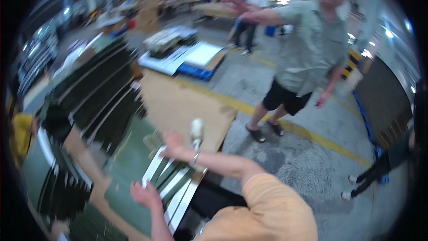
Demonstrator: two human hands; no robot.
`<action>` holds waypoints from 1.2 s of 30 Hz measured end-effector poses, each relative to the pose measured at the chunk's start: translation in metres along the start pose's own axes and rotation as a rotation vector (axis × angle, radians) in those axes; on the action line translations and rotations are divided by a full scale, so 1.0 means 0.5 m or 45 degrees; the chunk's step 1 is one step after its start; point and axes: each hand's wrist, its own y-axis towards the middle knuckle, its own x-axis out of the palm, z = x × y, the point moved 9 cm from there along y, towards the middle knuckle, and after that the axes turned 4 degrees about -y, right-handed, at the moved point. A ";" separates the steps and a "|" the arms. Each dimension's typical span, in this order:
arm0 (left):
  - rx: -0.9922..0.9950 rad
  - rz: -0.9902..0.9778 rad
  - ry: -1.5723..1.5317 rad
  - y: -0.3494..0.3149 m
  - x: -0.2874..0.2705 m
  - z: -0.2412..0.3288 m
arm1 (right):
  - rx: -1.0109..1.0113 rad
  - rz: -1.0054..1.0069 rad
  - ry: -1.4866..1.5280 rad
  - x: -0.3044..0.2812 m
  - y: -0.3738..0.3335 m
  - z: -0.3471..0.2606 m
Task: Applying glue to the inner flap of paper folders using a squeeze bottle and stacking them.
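Observation:
A green sheet [127, 160] lies on the table in front of me. Along its right part runs a narrow white strip [152, 166], with more white and dark green strips [176, 183] fanned out beside it. My right hand [173, 145] is closed at the far end of the white strip, a bracelet on its wrist. My left hand [145, 195] is closed at the near end of that strip. Blur hides the exact finger positions. Just beyond my right wrist sits a pale, rounded object with a narrow neck [196, 130], its kind unclear.
Dark green stacked sheets [98, 93] fan out at left on the brown board [183, 102]. A person in a grey-green shirt [307, 44] stands beyond the table, one arm stretched out. A blue pallet [200, 72] bears boards behind. Another person's legs [379, 169] show at right.

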 end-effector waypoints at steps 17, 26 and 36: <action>-0.141 -0.116 0.008 0.018 0.000 0.031 | 0.154 -0.142 -0.029 -0.077 0.021 -0.022; -0.200 0.097 -0.571 0.072 -0.050 0.017 | -0.082 -0.186 0.006 -0.186 0.027 -0.121; -0.593 -0.079 -0.800 -0.004 -0.013 -0.019 | -0.033 -0.379 0.062 -0.144 0.006 -0.090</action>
